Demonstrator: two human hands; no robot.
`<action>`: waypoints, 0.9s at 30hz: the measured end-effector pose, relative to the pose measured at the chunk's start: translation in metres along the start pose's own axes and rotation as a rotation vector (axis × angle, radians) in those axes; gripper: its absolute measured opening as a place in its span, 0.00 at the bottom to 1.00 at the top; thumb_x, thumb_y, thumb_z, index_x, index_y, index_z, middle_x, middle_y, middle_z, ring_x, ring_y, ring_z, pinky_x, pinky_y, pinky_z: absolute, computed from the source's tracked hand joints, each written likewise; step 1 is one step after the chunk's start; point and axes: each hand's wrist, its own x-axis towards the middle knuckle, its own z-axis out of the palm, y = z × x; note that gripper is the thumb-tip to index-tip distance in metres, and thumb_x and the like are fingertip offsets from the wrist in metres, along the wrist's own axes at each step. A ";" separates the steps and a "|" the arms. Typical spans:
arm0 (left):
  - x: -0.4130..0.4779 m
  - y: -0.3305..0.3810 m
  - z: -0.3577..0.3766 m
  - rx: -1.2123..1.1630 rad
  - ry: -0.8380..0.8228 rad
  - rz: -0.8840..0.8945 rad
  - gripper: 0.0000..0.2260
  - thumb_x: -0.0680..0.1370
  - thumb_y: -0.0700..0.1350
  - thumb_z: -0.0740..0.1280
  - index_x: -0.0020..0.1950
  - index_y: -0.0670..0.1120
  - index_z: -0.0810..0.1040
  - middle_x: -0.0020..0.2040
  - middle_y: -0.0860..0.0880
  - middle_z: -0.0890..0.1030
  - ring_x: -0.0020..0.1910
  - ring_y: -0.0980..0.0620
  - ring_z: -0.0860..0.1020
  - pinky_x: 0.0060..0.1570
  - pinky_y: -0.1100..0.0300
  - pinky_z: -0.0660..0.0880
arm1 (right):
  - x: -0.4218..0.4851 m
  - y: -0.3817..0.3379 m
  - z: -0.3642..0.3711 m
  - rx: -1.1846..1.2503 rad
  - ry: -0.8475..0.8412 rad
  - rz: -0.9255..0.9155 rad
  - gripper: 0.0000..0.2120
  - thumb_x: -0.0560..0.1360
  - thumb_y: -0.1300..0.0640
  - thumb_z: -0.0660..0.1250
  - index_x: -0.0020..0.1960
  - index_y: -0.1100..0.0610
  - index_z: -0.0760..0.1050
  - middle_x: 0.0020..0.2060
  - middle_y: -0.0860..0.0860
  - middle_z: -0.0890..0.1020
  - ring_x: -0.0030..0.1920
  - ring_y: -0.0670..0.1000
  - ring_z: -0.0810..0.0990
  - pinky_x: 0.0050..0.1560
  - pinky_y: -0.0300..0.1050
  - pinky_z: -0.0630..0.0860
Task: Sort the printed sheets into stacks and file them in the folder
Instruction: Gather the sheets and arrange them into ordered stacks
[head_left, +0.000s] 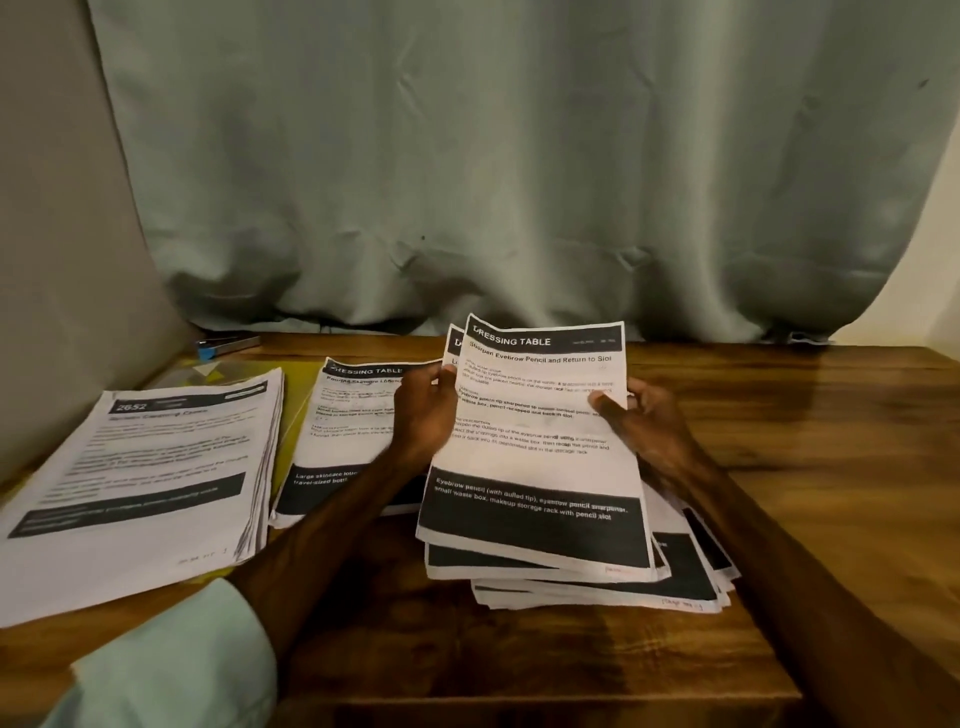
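A printed sheet (540, 457) headed "DRESSING TABLE" is tilted up over a messy pile of sheets (597, 587) at the table's middle right. My left hand (423, 410) pinches its left edge, with another sheet just behind it. My right hand (639, 421) grips its right edge, thumb on the front. A thinner stack (337, 415) with the same heading lies left of my left hand. A thick stack (145, 467) lies at the far left. Both rest on a yellow folder (293, 410), mostly hidden.
The wooden table (805, 441) has bare surface on the right and along the front edge. A blue and grey stapler (228, 345) lies at the back left. A pale green curtain (519, 156) hangs behind the table. A beige cushion (62, 260) stands at the left.
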 end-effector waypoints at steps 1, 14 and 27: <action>0.000 0.002 0.001 -0.037 0.005 -0.045 0.15 0.86 0.47 0.59 0.54 0.42 0.84 0.54 0.45 0.85 0.48 0.50 0.81 0.41 0.62 0.75 | -0.001 0.000 0.001 0.001 -0.011 -0.008 0.14 0.79 0.62 0.70 0.65 0.60 0.78 0.56 0.55 0.86 0.53 0.57 0.87 0.54 0.60 0.83; -0.002 0.007 -0.004 -0.282 -0.179 -0.135 0.07 0.81 0.44 0.71 0.58 0.47 0.82 0.55 0.47 0.86 0.52 0.47 0.86 0.56 0.43 0.82 | -0.003 0.000 0.005 0.004 -0.048 -0.037 0.16 0.77 0.62 0.72 0.65 0.59 0.77 0.54 0.54 0.87 0.49 0.55 0.88 0.44 0.52 0.86; 0.000 0.007 -0.005 -0.249 -0.126 -0.087 0.08 0.80 0.44 0.71 0.59 0.46 0.82 0.56 0.47 0.86 0.53 0.48 0.85 0.57 0.42 0.81 | 0.007 0.008 -0.003 0.137 0.080 0.022 0.07 0.81 0.55 0.68 0.53 0.58 0.81 0.48 0.59 0.86 0.46 0.62 0.86 0.48 0.62 0.79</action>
